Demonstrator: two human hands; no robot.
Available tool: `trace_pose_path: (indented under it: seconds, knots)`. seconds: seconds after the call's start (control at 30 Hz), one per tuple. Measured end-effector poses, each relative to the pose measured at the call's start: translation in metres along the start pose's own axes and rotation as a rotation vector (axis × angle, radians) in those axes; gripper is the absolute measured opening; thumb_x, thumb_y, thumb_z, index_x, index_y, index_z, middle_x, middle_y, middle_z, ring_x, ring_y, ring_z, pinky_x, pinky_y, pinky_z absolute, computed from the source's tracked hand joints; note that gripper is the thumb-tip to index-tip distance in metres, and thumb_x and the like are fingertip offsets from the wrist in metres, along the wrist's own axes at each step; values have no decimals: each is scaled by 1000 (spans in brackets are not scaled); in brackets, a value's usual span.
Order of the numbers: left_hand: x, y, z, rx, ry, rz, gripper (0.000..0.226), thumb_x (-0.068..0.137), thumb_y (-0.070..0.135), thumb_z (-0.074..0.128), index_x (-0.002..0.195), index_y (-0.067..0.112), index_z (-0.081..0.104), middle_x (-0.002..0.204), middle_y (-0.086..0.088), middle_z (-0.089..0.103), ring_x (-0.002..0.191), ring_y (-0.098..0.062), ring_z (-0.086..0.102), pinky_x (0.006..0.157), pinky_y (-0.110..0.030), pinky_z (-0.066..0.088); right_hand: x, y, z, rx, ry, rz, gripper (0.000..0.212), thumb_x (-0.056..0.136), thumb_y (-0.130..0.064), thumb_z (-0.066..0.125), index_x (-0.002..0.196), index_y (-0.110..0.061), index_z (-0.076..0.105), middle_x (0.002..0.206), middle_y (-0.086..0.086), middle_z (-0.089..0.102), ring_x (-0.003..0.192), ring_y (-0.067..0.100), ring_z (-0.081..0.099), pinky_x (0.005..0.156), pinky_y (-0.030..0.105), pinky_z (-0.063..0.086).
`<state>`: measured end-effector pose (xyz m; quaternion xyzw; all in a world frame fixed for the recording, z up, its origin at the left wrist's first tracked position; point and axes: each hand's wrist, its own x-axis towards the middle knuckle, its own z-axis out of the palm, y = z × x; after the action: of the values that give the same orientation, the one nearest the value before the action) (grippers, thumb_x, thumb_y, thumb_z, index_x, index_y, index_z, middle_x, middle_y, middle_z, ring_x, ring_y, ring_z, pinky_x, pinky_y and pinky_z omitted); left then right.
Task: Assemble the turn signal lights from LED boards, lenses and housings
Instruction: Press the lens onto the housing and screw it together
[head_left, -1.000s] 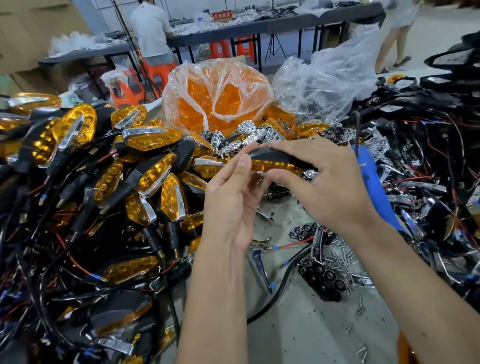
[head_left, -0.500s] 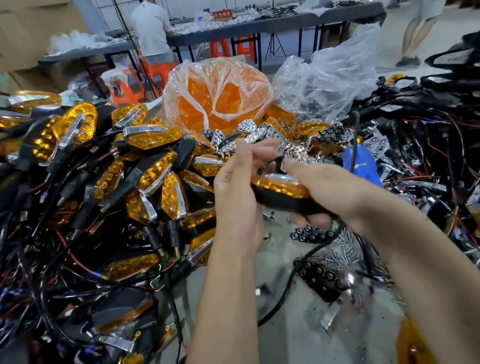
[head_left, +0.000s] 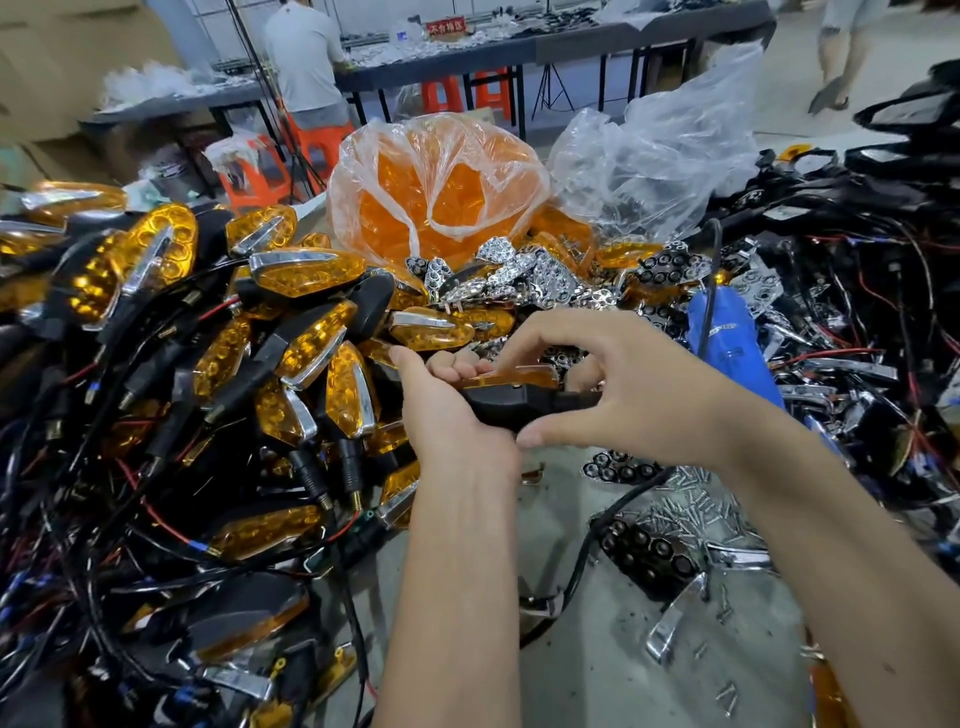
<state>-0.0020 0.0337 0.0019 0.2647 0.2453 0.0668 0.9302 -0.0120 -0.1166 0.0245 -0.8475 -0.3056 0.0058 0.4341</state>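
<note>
Best done by squeezing evenly along the lamp (head_left: 519, 397), held mid-bench between both hands, so the amber lens seats flush in the black housing. Left hand (head_left: 457, 415) curled round one end; right hand (head_left: 623, 389) pinching the other, thumb below, fingers above.

Around, largest first: heap of finished lamps (head_left: 234, 338) hard left, lens bag (head_left: 441, 192) behind, blue driver (head_left: 727, 338) right, loose screws (head_left: 691, 514) near. Tangled wires apt to snag.
</note>
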Motion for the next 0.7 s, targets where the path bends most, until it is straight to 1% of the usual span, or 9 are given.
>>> trace_pose_path:
  seconds: [0.07, 0.13, 0.23, 0.3, 0.37, 0.47, 0.57, 0.63, 0.7]
  knots:
    - [2, 0, -2, 0, 7, -24, 66, 108, 57, 40, 54, 19, 36, 55, 4, 41, 48, -15, 44, 68, -32, 46, -1, 1, 2, -8, 44, 16, 36, 79, -14, 91, 109, -25, 74, 89, -24, 71, 49, 20, 64, 49, 20, 45]
    - [1, -3, -2, 5, 4, -12, 66, 107, 57, 43, 53, 19, 41, 56, 4, 46, 43, -14, 50, 63, -31, 46, -2, 3, 3, 12, 67, 60, 30, 85, -14, 86, 112, -22, 74, 71, -29, 68, 44, 13, 63, 46, 18, 46]
    - [-4, -11, 2, 72, 38, 199, 61, 105, 55, 48, 55, 21, 45, 57, 6, 50, 50, -13, 52, 69, -34, 48, -3, 5, 1, 68, 51, 122, 24, 92, -17, 79, 115, -22, 71, 65, -34, 65, 40, 6, 59, 44, 16, 44]
    - [-5, -15, 5, 86, 72, 359, 60, 106, 47, 49, 51, 23, 43, 56, 7, 47, 56, -14, 49, 75, -37, 46, -4, 2, -1, 77, 17, 120, 21, 94, -18, 78, 113, -23, 69, 59, -27, 65, 41, 6, 56, 44, 15, 41]
    - [-5, -16, 6, 69, 106, 408, 60, 105, 41, 49, 48, 25, 40, 55, 7, 43, 56, -15, 45, 74, -38, 44, -3, -2, -3, 73, -10, 99, 20, 94, -17, 77, 111, -21, 68, 53, -21, 62, 39, 5, 50, 43, 13, 37]
    - [-5, -13, 5, 99, 132, 442, 55, 106, 40, 50, 55, 24, 36, 53, 10, 37, 50, -11, 40, 66, -34, 39, -2, -5, -3, 108, -13, 89, 20, 94, -13, 77, 112, -16, 67, 49, -18, 59, 36, 4, 43, 42, 14, 32]
    - [-4, -10, 7, 113, 132, 423, 53, 105, 46, 55, 61, 22, 36, 56, 9, 35, 53, -12, 37, 65, -34, 38, -4, -6, -3, 119, 4, 48, 21, 93, -9, 77, 111, -10, 68, 57, -30, 61, 35, 5, 38, 42, 13, 30]
    - [-5, -8, 10, 112, 104, 383, 55, 102, 50, 58, 59, 23, 38, 56, 9, 37, 51, -11, 40, 61, -31, 40, -6, -6, -2, 108, 28, 38, 16, 95, -10, 76, 108, -11, 68, 61, -32, 62, 36, 5, 41, 42, 15, 33]
    - [-6, -8, 11, 124, 4, 302, 53, 100, 57, 57, 61, 23, 43, 56, 8, 43, 52, -11, 47, 58, -28, 43, -4, -7, 1, 151, 74, 85, 9, 99, -13, 70, 106, -14, 65, 66, -21, 67, 38, 10, 51, 40, 21, 40]
